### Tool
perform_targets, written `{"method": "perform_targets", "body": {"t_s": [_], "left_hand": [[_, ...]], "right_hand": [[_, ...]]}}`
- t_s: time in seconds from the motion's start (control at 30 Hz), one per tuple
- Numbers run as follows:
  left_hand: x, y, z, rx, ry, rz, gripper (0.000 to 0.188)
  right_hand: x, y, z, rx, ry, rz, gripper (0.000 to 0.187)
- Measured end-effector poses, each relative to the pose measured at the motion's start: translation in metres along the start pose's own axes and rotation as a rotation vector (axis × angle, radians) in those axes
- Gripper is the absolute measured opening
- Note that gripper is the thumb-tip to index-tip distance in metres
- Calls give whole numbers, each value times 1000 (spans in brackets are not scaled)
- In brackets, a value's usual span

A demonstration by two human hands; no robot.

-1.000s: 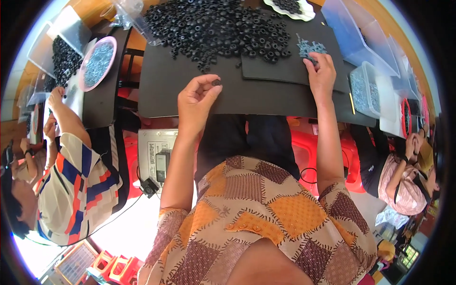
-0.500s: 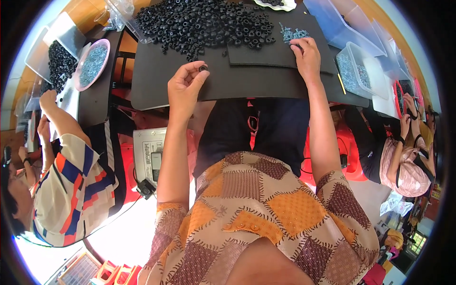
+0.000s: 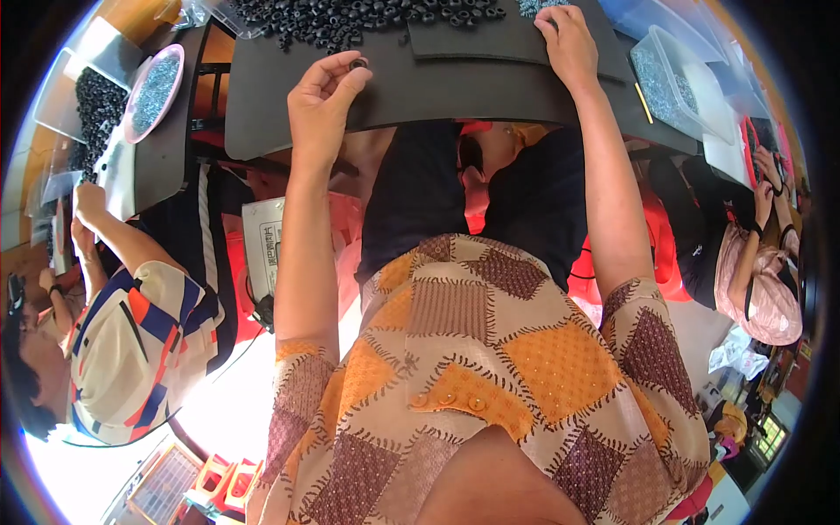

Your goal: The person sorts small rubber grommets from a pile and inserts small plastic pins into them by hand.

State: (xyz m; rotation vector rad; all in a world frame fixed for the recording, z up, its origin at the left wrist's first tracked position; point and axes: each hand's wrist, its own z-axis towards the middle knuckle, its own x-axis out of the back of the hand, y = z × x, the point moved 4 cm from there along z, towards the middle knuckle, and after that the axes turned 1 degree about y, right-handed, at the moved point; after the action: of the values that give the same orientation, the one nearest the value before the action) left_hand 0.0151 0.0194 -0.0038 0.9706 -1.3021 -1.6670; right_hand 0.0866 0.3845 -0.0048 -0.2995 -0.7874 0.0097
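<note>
My left hand (image 3: 322, 105) is closed over the near part of the dark table, holding a small round black cap (image 3: 358, 64) between thumb and fingertips, its hollow opening showing. Just beyond it lies a large heap of the same kind of black caps (image 3: 350, 19), cut off by the upper edge. My right hand (image 3: 570, 48) is at the far right part of a black foam mat (image 3: 477, 44), beside a small pile of silvery screws (image 3: 530, 8). Its thumb and forefinger are bent together at the pile; anything between them is too small to make out.
A clear bin of screws (image 3: 665, 83) stands right of the mat, with a yellow stick (image 3: 644, 103) beside it. On the left are a pink-rimmed plate of screws (image 3: 156, 92) and more black caps (image 3: 98, 114). People work at both sides, a patterned sleeve (image 3: 166, 289) close at left.
The view has tilted, so the table and both hands sit higher in the picture. My left hand still holds the black cap, and my right hand stays by the screws.
</note>
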Motion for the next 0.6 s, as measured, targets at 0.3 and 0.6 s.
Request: {"method": "perform_targets", "body": {"t_s": [0.3, 0.6], "left_hand": [[0, -2, 3, 6, -29, 73, 27], [-8, -2, 6, -38, 20, 293, 25]], "right_hand": [[7, -22, 2, -146, -47, 71, 10], [5, -21, 5, -194, -67, 73, 10]]}}
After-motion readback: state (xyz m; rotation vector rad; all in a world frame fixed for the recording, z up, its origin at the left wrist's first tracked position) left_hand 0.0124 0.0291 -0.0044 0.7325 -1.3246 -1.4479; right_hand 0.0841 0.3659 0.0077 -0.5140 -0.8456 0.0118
